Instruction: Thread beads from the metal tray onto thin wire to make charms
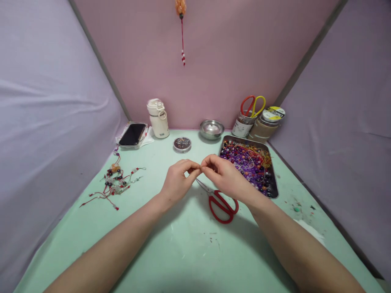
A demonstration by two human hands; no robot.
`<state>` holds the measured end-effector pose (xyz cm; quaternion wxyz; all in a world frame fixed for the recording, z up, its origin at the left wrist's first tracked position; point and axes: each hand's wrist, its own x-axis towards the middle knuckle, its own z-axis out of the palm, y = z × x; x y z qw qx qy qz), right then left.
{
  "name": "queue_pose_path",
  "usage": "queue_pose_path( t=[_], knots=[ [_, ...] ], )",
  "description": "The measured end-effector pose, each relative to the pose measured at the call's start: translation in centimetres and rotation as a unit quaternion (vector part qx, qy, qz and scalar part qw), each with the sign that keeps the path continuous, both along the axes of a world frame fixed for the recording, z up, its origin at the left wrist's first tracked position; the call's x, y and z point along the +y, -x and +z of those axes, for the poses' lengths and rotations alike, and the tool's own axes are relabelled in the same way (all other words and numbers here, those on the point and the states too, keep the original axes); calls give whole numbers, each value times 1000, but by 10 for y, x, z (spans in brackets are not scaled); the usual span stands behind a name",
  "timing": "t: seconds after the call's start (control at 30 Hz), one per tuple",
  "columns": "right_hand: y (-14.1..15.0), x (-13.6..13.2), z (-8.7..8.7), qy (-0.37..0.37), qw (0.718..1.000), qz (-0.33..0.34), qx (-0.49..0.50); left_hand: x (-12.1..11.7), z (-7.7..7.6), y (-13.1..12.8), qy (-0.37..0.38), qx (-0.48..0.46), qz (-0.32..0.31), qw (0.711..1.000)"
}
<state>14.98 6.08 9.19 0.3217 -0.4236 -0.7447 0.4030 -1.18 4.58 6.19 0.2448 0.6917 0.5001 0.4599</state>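
My left hand [180, 177] and my right hand [222, 174] meet fingertip to fingertip above the middle of the table. Both are closed in a pinch, thumb against forefinger. Whatever lies between the fingertips is too small to make out. Below my right hand lies a pair of scissors [224, 206] with red handles, its blades pointing up and left under the hands. Close to the right hand is a dark tray [276, 191] full of purple, orange and dark beads [244, 162] with loose threads.
Beaded red cords [117, 181] lie at left. Along the back stand a phone [132, 135], a white bottle [159, 120], a round clear case [182, 144], a metal bowl [211, 130], a jar [242, 125] holding scissors and another jar [265, 127]. A beaded cord [182, 40] hangs above.
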Motion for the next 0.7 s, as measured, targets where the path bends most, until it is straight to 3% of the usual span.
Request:
queue_pose_path(
  t=[0.1, 0.27, 0.47, 0.7],
  knots=[
    [-2, 2, 1, 19, 999, 2, 34, 0, -2, 2, -30, 22, -2, 999],
    [-6, 11, -4, -23, 997, -62, 47, 1, -3, 2, 28, -65, -17, 997],
    [-5, 13, -5, -38, 999, -13, 6, 0, -1, -1, 66, -111, -26, 991],
    [0, 8, -5, -66, 997, -43, -14, 2, 5, 0, 121, -228, -2, 966]
  ],
)
